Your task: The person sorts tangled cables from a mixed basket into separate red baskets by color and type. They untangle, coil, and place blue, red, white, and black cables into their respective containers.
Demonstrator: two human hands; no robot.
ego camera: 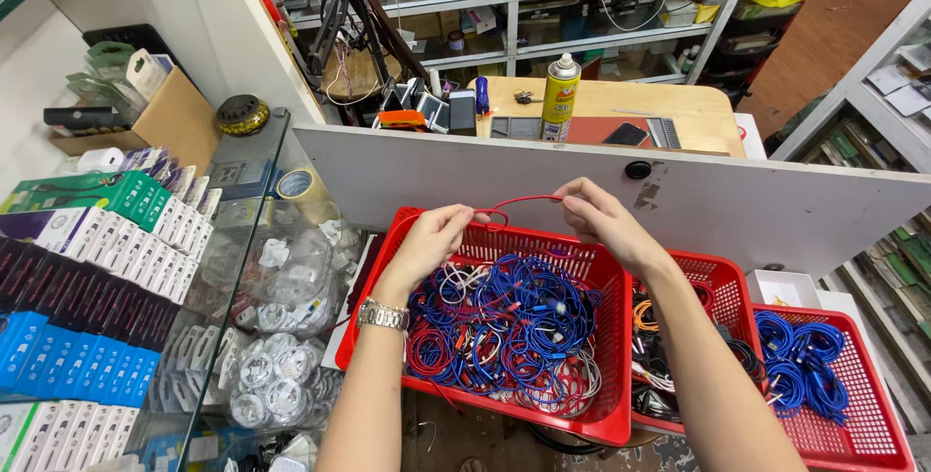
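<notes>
Hands raised over the red basket [582,423], left hand [432,239] and right hand [596,215] each pinching the red cable [529,199].

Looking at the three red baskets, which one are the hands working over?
The leftmost basket, heaped with blue, red and white cables; both hands hold a red cable above its far rim.

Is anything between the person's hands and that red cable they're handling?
Nothing visible does. The left hand and right hand both already pinch the red cable, stretched between them above the back rim of the red basket full of tangled cables.
</notes>
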